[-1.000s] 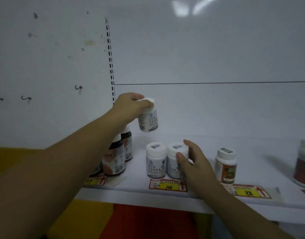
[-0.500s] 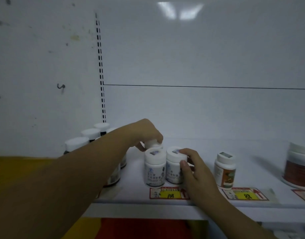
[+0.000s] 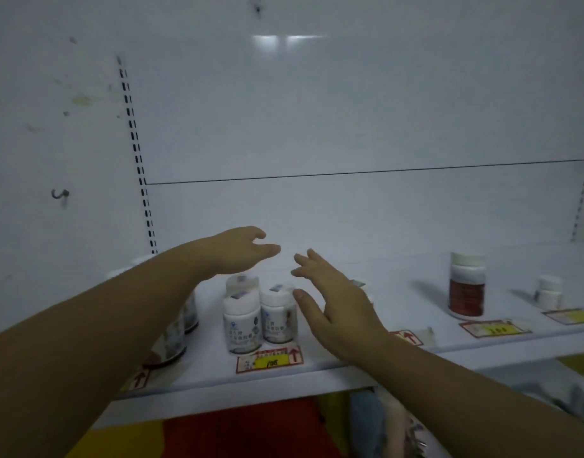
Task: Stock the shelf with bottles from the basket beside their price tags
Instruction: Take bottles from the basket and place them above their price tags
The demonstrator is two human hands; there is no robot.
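Three small white bottles stand on the white shelf (image 3: 317,363) behind a yellow and red price tag (image 3: 269,360): one at front left (image 3: 241,322), one at front right (image 3: 277,315), and a third (image 3: 242,283) behind them. My left hand (image 3: 241,252) hovers open above the rear bottle, holding nothing. My right hand (image 3: 333,299) is open just right of the front right bottle, fingers spread, not gripping it. The basket is out of view.
Dark-labelled bottles (image 3: 173,338) stand at the left, partly hidden by my left arm. A red-brown bottle (image 3: 467,289) and a small white bottle (image 3: 548,290) stand to the right, each behind a price tag (image 3: 493,328). A slotted upright (image 3: 137,150) runs up the back panel.
My left hand set the white bottle down behind the two front bottles and let go, then lifted. My right hand came off the front right bottle and opened.
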